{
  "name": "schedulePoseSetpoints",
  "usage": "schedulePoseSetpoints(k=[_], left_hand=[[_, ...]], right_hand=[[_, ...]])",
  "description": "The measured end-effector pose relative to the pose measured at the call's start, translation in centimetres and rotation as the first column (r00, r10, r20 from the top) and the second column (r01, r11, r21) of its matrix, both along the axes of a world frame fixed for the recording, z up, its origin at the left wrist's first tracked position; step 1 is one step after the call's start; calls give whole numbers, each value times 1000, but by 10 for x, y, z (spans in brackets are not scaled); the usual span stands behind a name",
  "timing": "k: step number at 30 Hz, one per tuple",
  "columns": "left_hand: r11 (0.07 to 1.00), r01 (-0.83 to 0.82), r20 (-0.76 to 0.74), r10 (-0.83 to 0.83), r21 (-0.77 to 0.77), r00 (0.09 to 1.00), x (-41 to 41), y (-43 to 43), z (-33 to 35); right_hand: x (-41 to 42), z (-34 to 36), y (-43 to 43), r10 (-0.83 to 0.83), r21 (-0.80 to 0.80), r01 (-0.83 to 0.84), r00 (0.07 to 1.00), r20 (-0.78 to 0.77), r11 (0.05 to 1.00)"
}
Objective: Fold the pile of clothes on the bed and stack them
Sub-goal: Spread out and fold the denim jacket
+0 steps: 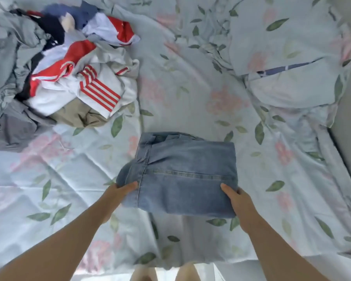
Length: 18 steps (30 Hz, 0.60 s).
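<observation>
Bed with leaf-and-flower sheet; folded jeans held at its middle.
Far left: unfolded clothes pile, red-striped white garment on top. Left hand, grip pinching the jeans' near-left corner. Right hand, grip clasping their near-right edge. Far right: matching pillows.

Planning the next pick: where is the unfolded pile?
Head view, upper left: the pile sits on the bed, beyond and left of the jeans.
</observation>
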<state>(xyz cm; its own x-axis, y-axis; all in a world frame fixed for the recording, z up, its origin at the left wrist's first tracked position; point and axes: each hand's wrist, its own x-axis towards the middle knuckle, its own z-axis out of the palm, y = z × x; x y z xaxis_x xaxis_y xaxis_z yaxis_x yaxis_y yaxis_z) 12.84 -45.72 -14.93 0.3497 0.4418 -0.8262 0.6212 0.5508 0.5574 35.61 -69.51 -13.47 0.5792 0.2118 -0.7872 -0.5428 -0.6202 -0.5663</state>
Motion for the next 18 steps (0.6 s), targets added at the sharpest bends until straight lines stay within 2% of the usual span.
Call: schedulePoseSetpoints(k=[4,6,8,11,14,16,17,18], left_hand=[[995,78,-130,-86,-68,988,-15,-27,-19],[998,60,-101,-62,-25,993,-2,-20,-21],[997,43,-93,-37,71,995,18,-10,-22],[961,126,-155,-89,246,984,49,2,-21],[926,16,16,-24,377,1000,64,16,-14],[850,-81,82,45,521,996,68,24,-11],[813,-66,47,47,578,998,69,27,-13],[796,14,-47,19,606,999,72,26,-16]], right_hand=[[-24,-31,-22,32,-143,-39,998,-50,989],[-19,-36,-21,2,-128,-7,999,-41,992],[-8,-38,-12,-31,-57,30,999,-11,998],[8,-38,4,-94,31,94,995,15,995],[20,-35,12,-163,101,146,968,190,984],[25,-32,17,-175,124,142,934,312,982],[27,-32,22,-149,96,123,927,344,988],[28,-33,27,-97,30,92,927,361,995]])
